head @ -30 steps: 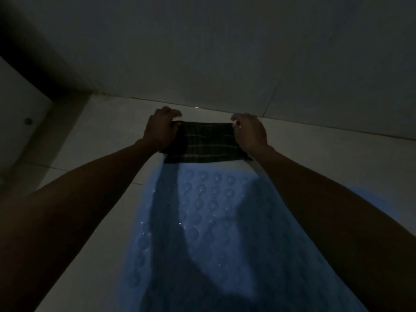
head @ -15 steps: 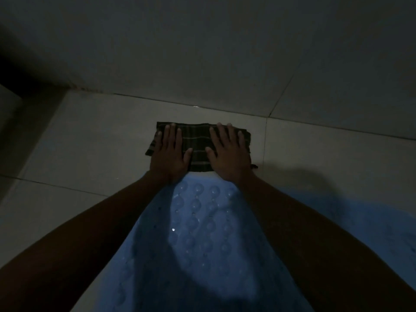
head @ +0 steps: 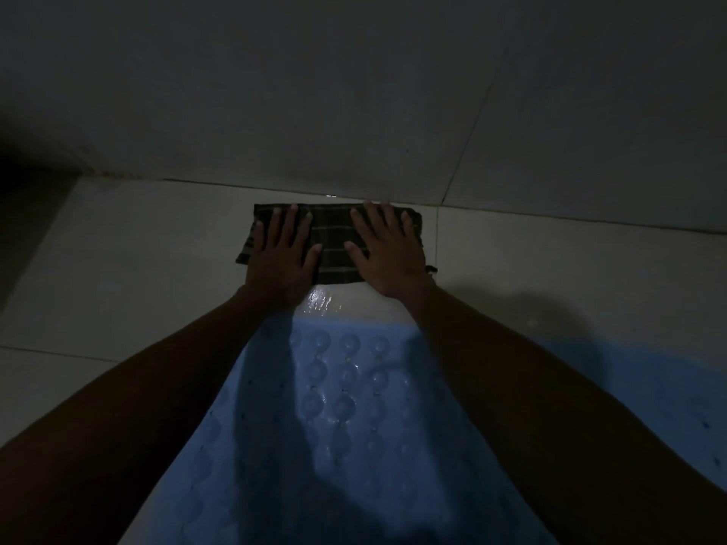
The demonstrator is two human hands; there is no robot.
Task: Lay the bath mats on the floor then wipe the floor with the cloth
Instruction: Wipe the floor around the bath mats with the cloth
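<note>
A dark plaid cloth [head: 334,245] lies flat on the pale tiled floor [head: 137,269], its far edge close to the foot of the wall. My left hand [head: 281,257] presses flat on its left half and my right hand [head: 387,253] on its right half, fingers spread, neither curled around it. A light blue bath mat [head: 346,407] with round suction cups lies on the floor under my forearms. A short wet strip of tile [head: 320,302] separates the mat from the cloth. A second blue mat [head: 668,387] lies to the right, partly behind my right arm.
The grey tiled wall [head: 354,92] rises just beyond the cloth. A dark corner [head: 23,190] closes the left side. The room is dim. Bare floor tile extends left of the mat.
My hands went from pinching the cloth's far corners to lying flat on top of it. Cloth and hands then slid away from the mat toward the wall, exposing wet tile.
</note>
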